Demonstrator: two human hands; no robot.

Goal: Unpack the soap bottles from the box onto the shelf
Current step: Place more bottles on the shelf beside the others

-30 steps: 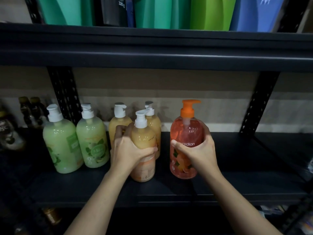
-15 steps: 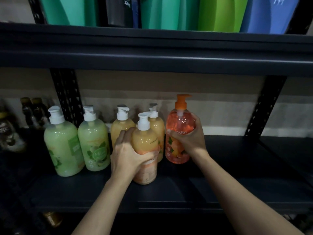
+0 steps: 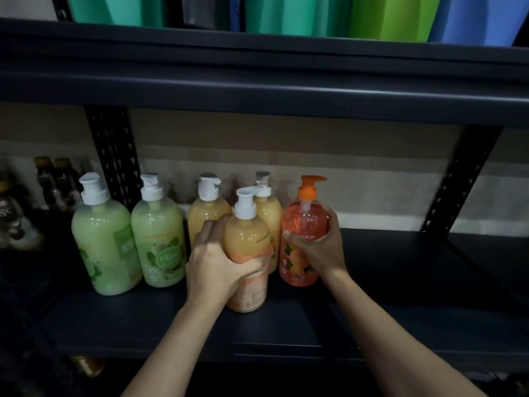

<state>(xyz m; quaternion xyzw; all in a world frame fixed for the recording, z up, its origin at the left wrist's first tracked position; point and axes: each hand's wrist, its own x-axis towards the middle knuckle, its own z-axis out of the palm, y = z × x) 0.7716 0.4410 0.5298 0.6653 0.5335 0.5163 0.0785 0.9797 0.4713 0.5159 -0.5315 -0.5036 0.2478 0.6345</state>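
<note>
Black metal forms the shelf (image 3: 386, 305) on which the soap bottles are stood upright. An orange bottle (image 3: 304, 222) with an orange pump is set towards the back of it and is held by the right hand (image 3: 322, 253). That hand's grip is curled round the bottle's upper body, with the thumb laid across the label at the front and the fingers wrapped round the right side. Just left of the orange bottle and nearer the camera, a yellow bottle (image 3: 246, 233) with a white pump is clasped by the left hand (image 3: 217, 263). This grip is wrapped round the bottle's middle, the thumb pressed across the front and the fingers spread along the left flank, while the base is seen down on the shelf. Two more yellow bottles (image 3: 270, 216) are placed behind it, one just beside the orange bottle and one further left; whether the nearer one touches the orange bottle cannot be told. Further left of the orange bottle, two green bottles (image 3: 100, 242) with white pumps are stood side by side. Well to the left of the orange bottle, dark bottles (image 3: 54, 179) are dimly made out in blur. A perforated post (image 3: 114, 150) is seen behind the green bottles. Above the orange bottle, an upper shelf (image 3: 257, 84) is loaded with green, teal and blue packs (image 3: 286, 12).
</note>
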